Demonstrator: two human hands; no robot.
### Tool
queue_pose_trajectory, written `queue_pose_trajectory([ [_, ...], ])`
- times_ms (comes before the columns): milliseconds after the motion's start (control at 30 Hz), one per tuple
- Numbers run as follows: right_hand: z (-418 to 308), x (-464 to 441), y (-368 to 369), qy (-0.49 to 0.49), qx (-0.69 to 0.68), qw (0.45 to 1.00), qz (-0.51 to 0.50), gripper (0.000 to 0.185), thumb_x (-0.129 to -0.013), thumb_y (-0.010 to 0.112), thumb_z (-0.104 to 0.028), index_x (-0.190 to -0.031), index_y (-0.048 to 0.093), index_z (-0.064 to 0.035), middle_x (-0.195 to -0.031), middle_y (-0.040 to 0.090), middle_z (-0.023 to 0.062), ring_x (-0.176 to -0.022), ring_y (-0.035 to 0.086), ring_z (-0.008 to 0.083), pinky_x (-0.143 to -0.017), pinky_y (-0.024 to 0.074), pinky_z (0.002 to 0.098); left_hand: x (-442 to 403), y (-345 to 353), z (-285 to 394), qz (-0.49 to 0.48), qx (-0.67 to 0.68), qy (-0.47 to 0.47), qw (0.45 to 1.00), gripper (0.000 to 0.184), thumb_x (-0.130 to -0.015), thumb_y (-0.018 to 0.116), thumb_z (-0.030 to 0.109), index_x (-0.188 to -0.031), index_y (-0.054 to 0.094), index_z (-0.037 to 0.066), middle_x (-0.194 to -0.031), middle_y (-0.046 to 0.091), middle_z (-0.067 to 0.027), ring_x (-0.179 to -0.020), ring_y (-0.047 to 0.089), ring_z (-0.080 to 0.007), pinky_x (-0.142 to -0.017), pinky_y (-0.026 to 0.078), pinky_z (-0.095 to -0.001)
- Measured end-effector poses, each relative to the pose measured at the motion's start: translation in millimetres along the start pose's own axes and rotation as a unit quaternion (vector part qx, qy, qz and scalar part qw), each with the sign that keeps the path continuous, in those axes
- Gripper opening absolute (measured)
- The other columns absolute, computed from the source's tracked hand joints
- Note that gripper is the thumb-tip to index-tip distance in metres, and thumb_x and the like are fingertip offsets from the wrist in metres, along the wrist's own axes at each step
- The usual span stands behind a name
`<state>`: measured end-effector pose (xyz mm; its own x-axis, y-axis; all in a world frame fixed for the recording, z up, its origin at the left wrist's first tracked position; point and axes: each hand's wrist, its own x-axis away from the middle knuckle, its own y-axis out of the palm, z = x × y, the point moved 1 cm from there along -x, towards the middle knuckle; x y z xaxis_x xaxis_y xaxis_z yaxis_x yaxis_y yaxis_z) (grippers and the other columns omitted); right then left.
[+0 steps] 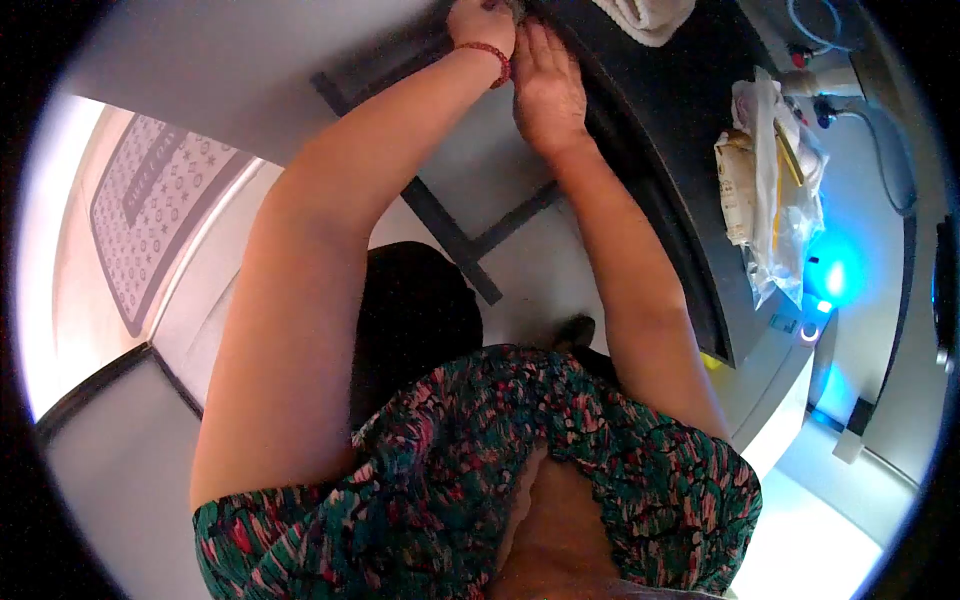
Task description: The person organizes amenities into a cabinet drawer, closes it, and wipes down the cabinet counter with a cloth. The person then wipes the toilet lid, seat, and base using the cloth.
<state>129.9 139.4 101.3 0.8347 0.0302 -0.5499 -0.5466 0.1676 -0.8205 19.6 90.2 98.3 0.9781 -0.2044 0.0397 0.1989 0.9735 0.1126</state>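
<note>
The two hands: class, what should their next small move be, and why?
Probably a slight shift of the left hand, with the right hand as a steady brace. The left hand is bunched at the top edge of the view, while the right hand lies close beside it, fingers extended, near the dark counter. Whatever the left hand may grip is cut off.

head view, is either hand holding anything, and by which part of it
It cannot be told: the left hand is cropped by the top edge, a greyish thing partly visible beside it. The right hand, palm hidden, shows nothing held.
</note>
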Motion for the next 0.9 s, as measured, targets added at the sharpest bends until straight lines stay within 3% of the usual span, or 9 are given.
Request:
queue_pose_trajectory([
  [100, -5.5, 2.9, -4.4, 0.036, -0.011, 0.998, -0.044, 0.043, -0.079, 0.052, -0.012, -0.121, 0.050, -0.0001, -0.131, 0.043, 0.0159, -0.119, 0.042, 0.0327, -0.101, 0.0343, 0.0427, 2.5, 7.2, -17.7, 0.034, -0.074, 0.101, 0.992, 0.030, -0.086, 0.053, 0.012, -0.112, 0.056, -0.002, -0.113, 0.058, -0.0209, -0.104, 0.055, -0.0327, -0.091, 0.042, -0.0352],
  [167, -9.5, 8.5, -12.4, 0.057, -0.010, 0.996, -0.071, 0.050, -0.074, 0.055, -0.006, -0.123, 0.047, 0.0014, -0.131, 0.043, 0.0166, -0.119, 0.042, 0.0354, -0.102, 0.0315, 0.0451, 5.5, 10.8, -27.6, 0.102, -0.276, 0.252, 0.922, 0.031, -0.085, 0.052, 0.014, -0.112, 0.057, -0.002, -0.116, 0.055, -0.0235, -0.106, 0.053, -0.0370, -0.094, 0.041, -0.0381],
  [267, -4.9, 25.9, -16.0, 0.075, -0.002, 0.994, -0.085, 0.050, -0.073, 0.056, -0.007, -0.122, 0.048, 0.0009, -0.130, 0.044, 0.0161, -0.117, 0.043, 0.0351, -0.103, 0.0290, 0.0457, 12.1, 16.3, -37.7, 0.083, -0.186, 0.278, 0.939, 0.033, -0.085, 0.051, 0.017, -0.111, 0.058, -0.002, -0.118, 0.053, -0.0256, -0.109, 0.050, -0.0398, -0.095, 0.040, -0.0400],
  [300, -4.6, 32.5, -20.2, 0.064, 0.034, 0.996, -0.056, 0.048, -0.073, 0.056, -0.008, -0.120, 0.050, 0.0000, -0.125, 0.046, 0.0149, -0.115, 0.044, 0.0341, -0.100, 0.0325, 0.0440, 16.6, 16.8, -37.8, 0.089, -0.209, 0.315, 0.921, 0.029, -0.085, 0.052, 0.018, -0.104, 0.061, -0.003, -0.109, 0.059, -0.0214, -0.099, 0.056, -0.0357, -0.086, 0.045, -0.0389],
  [433, -3.9, 53.1, -41.9, 0.063, 0.100, 0.991, -0.067, 0.038, -0.072, 0.054, -0.009, -0.108, 0.056, 0.0003, -0.116, 0.051, 0.0142, -0.104, 0.049, 0.0321, -0.084, 0.0411, 0.0389, 49.8, 16.0, -20.3, 0.016, -0.254, 0.299, 0.920, 0.031, -0.077, 0.058, 0.017, -0.103, 0.062, 0.001, -0.107, 0.060, -0.0194, -0.099, 0.057, -0.0350, -0.088, 0.046, -0.0391],
  [533, -8.3, 60.1, -59.9, 0.128, 0.065, 0.980, -0.139, 0.033, -0.071, 0.055, -0.009, -0.103, 0.056, 0.0021, -0.114, 0.051, 0.0168, -0.097, 0.051, 0.0320, -0.079, 0.0431, 0.0406, 74.5, 15.6, -7.2, -0.048, -0.251, 0.272, 0.928, 0.028, -0.075, 0.056, 0.015, -0.099, 0.063, 0.000, -0.112, 0.057, -0.0192, -0.103, 0.053, -0.0348, -0.091, 0.043, -0.0408],
  [667, -10.6, 81.0, -73.4, 0.150, 0.002, 0.983, -0.101, 0.038, -0.070, 0.057, -0.007, -0.105, 0.051, 0.0063, -0.115, 0.048, 0.0242, -0.089, 0.051, 0.0377, -0.079, 0.0446, 0.0421, 100.4, 20.3, 0.4, -0.118, -0.260, 0.276, 0.918, 0.029, -0.072, 0.058, 0.014, -0.097, 0.064, 0.001, -0.104, 0.060, -0.0192, -0.098, 0.055, -0.0351, -0.088, 0.044, -0.0410],
  [833, -19.3, 106.7, -90.2, 0.292, -0.154, 0.941, -0.079, 0.053, -0.070, 0.061, -0.002, -0.118, 0.041, 0.0096, -0.123, 0.042, 0.0321, -0.109, 0.044, 0.0485, -0.090, 0.0414, 0.0463, 126.8, 30.2, -2.9, -0.216, -0.247, 0.295, 0.898, 0.031, -0.071, 0.061, 0.018, -0.096, 0.064, 0.001, -0.099, 0.061, -0.0176, -0.091, 0.058, -0.0357, -0.082, 0.048, -0.0413],
  [900, -21.3, 120.0, -94.9, 0.270, -0.155, 0.948, -0.070, 0.056, -0.072, 0.061, -0.003, -0.121, 0.037, 0.0113, -0.124, 0.036, 0.0367, -0.112, 0.040, 0.0511, -0.090, 0.0422, 0.0461, 137.5, 35.7, -5.2, -0.255, -0.230, 0.329, 0.879, 0.026, -0.071, 0.058, 0.015, -0.094, 0.064, 0.002, -0.093, 0.061, -0.0174, -0.086, 0.058, -0.0360, -0.078, 0.049, -0.0427],
])
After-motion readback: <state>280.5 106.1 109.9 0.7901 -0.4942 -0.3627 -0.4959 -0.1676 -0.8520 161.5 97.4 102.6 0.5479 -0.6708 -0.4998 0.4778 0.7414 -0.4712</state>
